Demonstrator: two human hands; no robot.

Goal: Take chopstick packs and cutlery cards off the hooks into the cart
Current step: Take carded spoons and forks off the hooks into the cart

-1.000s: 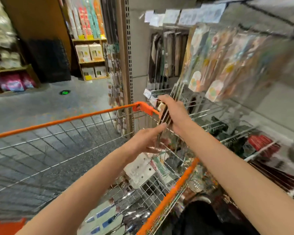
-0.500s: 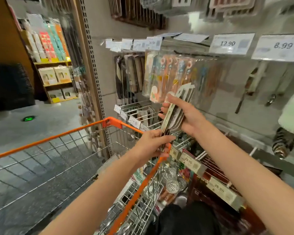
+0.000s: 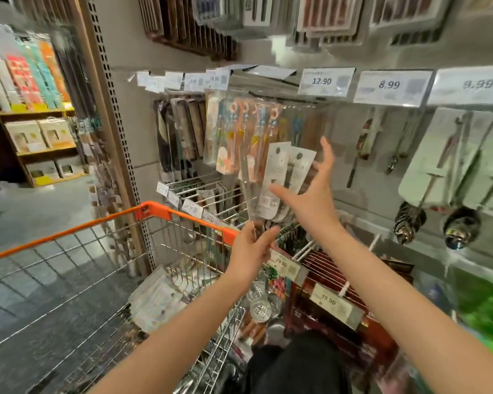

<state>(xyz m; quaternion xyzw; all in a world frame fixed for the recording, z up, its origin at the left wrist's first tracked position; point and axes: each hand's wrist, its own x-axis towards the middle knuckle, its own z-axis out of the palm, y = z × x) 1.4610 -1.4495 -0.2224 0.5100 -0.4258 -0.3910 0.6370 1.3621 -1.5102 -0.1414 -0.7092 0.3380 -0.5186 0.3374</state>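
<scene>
A: The left hand (image 3: 252, 248) pinches the cards (image 3: 279, 180) by their low end, above the cart's (image 3: 151, 213) far right corner. The right hand (image 3: 313, 191) is spread just beside them, holding nothing.

B: Risk?

A: With only that low pinch, I think the fan could tip and slip outside the cart.

B: Anything unclear?

A: The card count, the blurred hooks, and what lies in the cart.
</scene>
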